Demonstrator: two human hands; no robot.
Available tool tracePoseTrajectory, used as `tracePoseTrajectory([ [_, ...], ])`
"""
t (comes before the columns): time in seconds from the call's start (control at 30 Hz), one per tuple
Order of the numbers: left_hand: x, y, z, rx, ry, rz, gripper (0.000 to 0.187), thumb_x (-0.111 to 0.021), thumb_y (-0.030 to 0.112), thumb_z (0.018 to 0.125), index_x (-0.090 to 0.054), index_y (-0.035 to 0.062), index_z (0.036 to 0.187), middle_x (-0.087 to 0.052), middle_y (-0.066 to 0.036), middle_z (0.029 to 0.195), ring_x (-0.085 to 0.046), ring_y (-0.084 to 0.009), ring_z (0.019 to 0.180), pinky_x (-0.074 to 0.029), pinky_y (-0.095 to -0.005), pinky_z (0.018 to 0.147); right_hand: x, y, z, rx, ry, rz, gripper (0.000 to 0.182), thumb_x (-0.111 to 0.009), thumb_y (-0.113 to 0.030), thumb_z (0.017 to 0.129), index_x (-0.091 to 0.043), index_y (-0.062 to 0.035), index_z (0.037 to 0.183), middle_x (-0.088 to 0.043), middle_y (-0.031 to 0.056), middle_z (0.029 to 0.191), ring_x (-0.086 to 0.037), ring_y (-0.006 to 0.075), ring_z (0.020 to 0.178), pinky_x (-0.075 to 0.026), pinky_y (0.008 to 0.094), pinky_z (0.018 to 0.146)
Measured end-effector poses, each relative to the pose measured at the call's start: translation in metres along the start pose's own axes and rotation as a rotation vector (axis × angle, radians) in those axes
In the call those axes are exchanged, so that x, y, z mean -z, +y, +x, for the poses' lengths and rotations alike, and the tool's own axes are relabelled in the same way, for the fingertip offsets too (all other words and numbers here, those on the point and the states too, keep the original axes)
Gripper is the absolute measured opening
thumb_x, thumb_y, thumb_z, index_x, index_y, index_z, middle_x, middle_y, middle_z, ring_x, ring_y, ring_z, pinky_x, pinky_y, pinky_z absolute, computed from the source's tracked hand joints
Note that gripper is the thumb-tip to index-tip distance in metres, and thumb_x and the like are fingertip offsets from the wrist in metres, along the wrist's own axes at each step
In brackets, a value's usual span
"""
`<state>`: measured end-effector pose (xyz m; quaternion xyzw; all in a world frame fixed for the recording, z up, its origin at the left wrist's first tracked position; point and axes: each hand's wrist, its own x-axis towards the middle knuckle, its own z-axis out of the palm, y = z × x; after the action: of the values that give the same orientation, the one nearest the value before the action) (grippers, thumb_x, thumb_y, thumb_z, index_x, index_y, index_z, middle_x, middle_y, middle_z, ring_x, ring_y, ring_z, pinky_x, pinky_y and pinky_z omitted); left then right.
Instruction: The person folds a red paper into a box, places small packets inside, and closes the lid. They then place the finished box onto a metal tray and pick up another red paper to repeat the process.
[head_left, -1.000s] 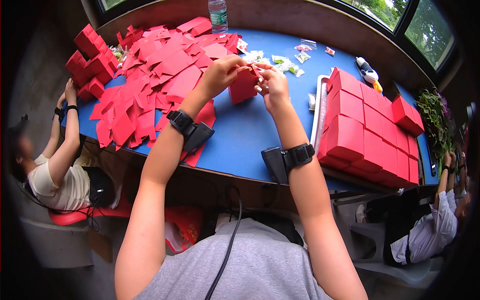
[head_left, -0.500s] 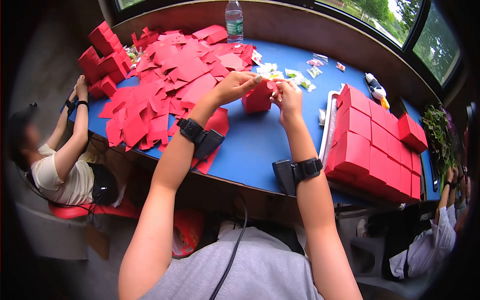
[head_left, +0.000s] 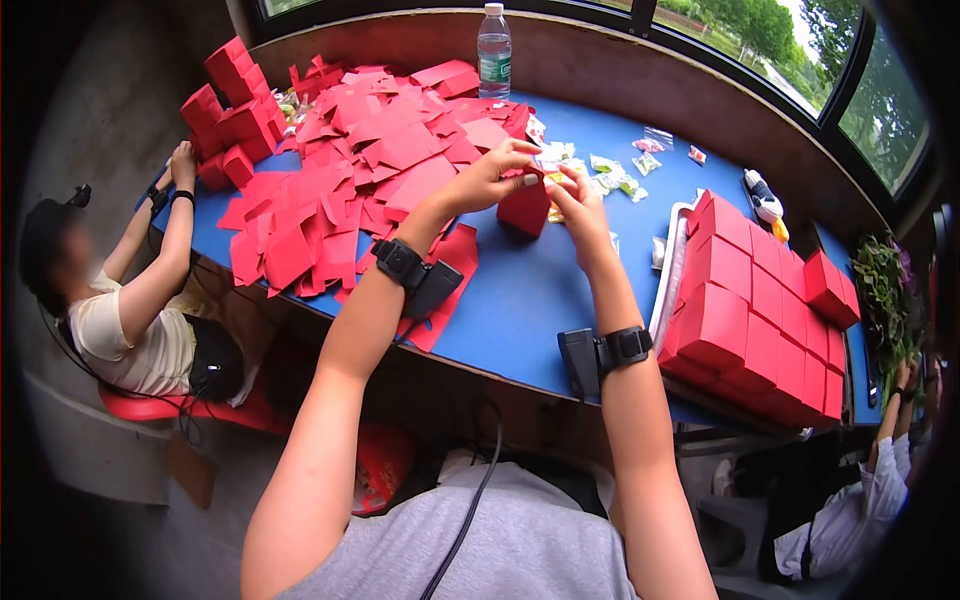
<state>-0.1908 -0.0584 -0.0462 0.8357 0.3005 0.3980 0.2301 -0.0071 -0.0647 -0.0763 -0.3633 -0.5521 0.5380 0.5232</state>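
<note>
A small red paper box (head_left: pixel 524 212) stands on the blue table in front of me, its top drawn up to a narrow edge. My left hand (head_left: pixel 490 182) grips that top from the left, with the thumb against the near face. On the other side, my right hand (head_left: pixel 582 212) has its thumb and fingertips closed in at the upper right edge of the box. Part of the top is hidden by my fingers. Just beyond the box lie small wrapped packets (head_left: pixel 620 178), and a flat red sheet (head_left: pixel 450 280) rests below my left wrist.
A large heap of flat red card pieces (head_left: pixel 320 190) covers the left of the blue table (head_left: pixel 500 320). Stacked red boxes (head_left: pixel 745 300) fill a tray at right. A water bottle (head_left: pixel 494 55) stands at the back. Another person (head_left: pixel 130 310) handles boxes at far left.
My view has shifted slightly, so the scene sits lower and further right. My right fingers have moved a little on the box, and its top looks more pinched together.
</note>
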Motion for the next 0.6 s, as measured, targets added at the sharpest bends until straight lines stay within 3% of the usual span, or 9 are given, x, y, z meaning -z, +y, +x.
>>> tracePoseTrajectory([
  [0.03, 0.0, -0.005, 0.0, -0.006, 0.027, 0.021, 0.016, -0.056, 0.015, 0.089, -0.059, 0.004, 0.099, -0.044, -0.015, 0.122, -0.041, -0.0278, 0.117, -0.037, -0.0363, 0.096, -0.001, -0.003, -0.002, -0.062, -0.076, -0.041, 0.047, -0.059, -0.024, 0.085, -0.046, -0.0061, 0.127, -0.058, 0.0055, 0.108, -0.053, 0.0096, 0.099, -0.041, 0.0246, 0.084],
  [0.13, 0.003, -0.002, -0.003, 0.066, 0.074, -0.004, 0.015, -0.048, 0.021, 0.094, -0.054, 0.0115, 0.103, -0.041, -0.014, 0.12, -0.032, -0.026, 0.122, -0.03, -0.0372, 0.101, -0.005, -0.007, -0.004, -0.104, -0.221, 0.073, 0.05, -0.059, -0.026, 0.085, -0.044, -0.0072, 0.129, -0.058, 0.005, 0.109, -0.053, 0.0093, 0.098, -0.04, 0.0233, 0.084],
  [0.23, 0.007, 0.005, -0.006, 0.269, 0.046, -0.24, 0.026, -0.041, 0.028, 0.096, -0.05, 0.0115, 0.115, -0.044, -0.008, 0.113, -0.038, -0.0198, 0.118, -0.032, -0.0324, 0.098, -0.009, -0.012, -0.009, -0.068, -0.204, -0.061, 0.054, -0.062, -0.028, 0.084, -0.043, -0.0073, 0.13, -0.058, 0.0044, 0.107, -0.053, 0.0091, 0.096, -0.041, 0.0232, 0.081],
  [0.3, 0.005, 0.006, -0.007, 0.393, 0.083, -0.706, 0.039, -0.039, 0.031, 0.097, -0.042, 0.005, 0.126, -0.047, -0.002, 0.102, -0.044, -0.0136, 0.109, -0.034, -0.028, 0.096, -0.014, -0.016, -0.012, -0.008, -0.188, -0.216, 0.064, -0.066, -0.029, 0.081, -0.037, -0.0085, 0.135, -0.055, 0.0066, 0.111, -0.053, 0.0132, 0.101, -0.042, 0.0255, 0.083],
  [0.33, 0.003, 0.006, -0.007, 0.394, 0.082, -0.707, 0.039, -0.039, 0.031, 0.097, -0.042, 0.005, 0.126, -0.047, -0.002, 0.102, -0.044, -0.0136, 0.109, -0.034, -0.028, 0.096, -0.016, -0.01, -0.01, -0.009, -0.187, -0.215, 0.064, -0.066, -0.029, 0.081, -0.037, -0.0085, 0.135, -0.055, 0.0066, 0.111, -0.053, 0.0132, 0.101, -0.042, 0.0255, 0.083],
  [0.4, -0.004, 0.008, -0.006, 0.275, 0.055, -0.928, 0.048, -0.042, 0.027, 0.095, -0.034, -0.0032, 0.131, -0.048, 0.0, 0.097, -0.048, -0.0122, 0.103, -0.035, -0.0272, 0.096, -0.02, 0.006, -0.001, 0.178, -0.216, -0.176, 0.077, -0.071, -0.033, 0.075, -0.034, -0.003, 0.135, -0.04, 0.0207, 0.128, -0.047, 0.025, 0.113, -0.041, 0.034, 0.093],
  [0.43, -0.006, 0.015, -0.006, 0.317, 0.082, -0.96, 0.048, -0.044, 0.025, 0.092, -0.035, -0.0028, 0.131, -0.048, 0.0, 0.099, -0.047, -0.013, 0.104, -0.034, -0.0279, 0.097, -0.021, 0.011, 0.002, 0.191, -0.214, -0.171, 0.083, -0.072, -0.034, 0.073, -0.03, -0.0038, 0.138, -0.032, 0.0232, 0.134, -0.037, 0.0311, 0.124, -0.035, 0.0373, 0.101],
  [0.53, -0.005, 0.005, -0.002, 0.17, 0.064, -0.865, 0.051, -0.047, 0.025, 0.09, -0.035, -0.0026, 0.132, -0.049, -0.001, 0.101, -0.047, -0.0145, 0.108, -0.033, -0.0286, 0.098, -0.021, 0.01, -0.001, 0.288, -0.134, -0.274, 0.087, -0.074, -0.036, 0.071, -0.029, -0.0043, 0.138, -0.031, 0.0237, 0.135, -0.036, 0.0327, 0.125, -0.033, 0.0379, 0.103],
  [0.6, -0.011, 0.007, -0.003, 0.238, 0.092, -0.851, 0.049, -0.048, 0.025, 0.09, -0.038, -0.0021, 0.13, -0.05, -0.002, 0.105, -0.045, -0.0149, 0.11, -0.032, -0.0291, 0.099, -0.024, 0.007, -0.004, 0.357, -0.119, -0.31, 0.086, -0.075, -0.036, 0.07, -0.031, -0.0045, 0.136, -0.034, 0.0231, 0.133, -0.038, 0.0328, 0.123, -0.034, 0.0381, 0.101],
])
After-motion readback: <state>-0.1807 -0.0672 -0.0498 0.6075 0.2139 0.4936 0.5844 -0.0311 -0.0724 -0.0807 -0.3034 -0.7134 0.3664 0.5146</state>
